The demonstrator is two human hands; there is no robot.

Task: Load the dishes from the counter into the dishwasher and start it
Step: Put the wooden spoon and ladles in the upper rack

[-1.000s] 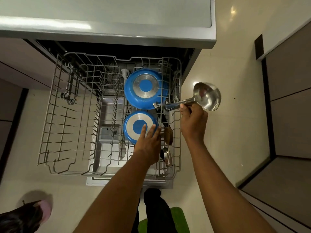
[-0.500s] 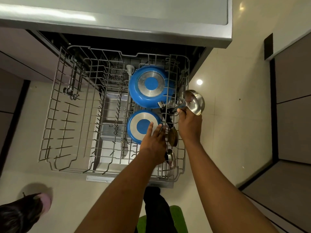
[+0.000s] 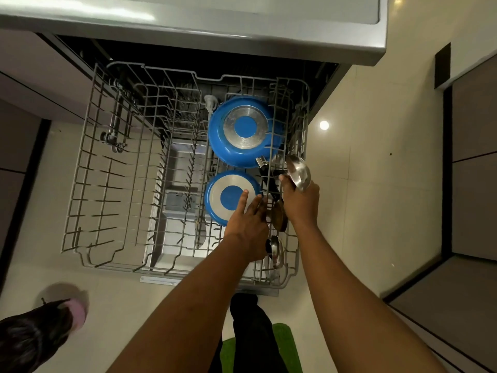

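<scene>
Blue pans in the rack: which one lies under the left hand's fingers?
The smaller blue pan, nearer the person; the left hand reaches over its upturned base. The larger blue pan sits farther back.

Steel ladle point(image 3: 298, 172) at rack point(image 3: 197, 74) edge, blue pans point(image 3: 223, 146) (bottoms up)

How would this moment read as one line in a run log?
rack pulled out | right hand grips steel ladle at its right side | left hand touches smaller blue pan

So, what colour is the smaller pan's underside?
Smaller pan: blue, with a silver ring; head view.
</scene>
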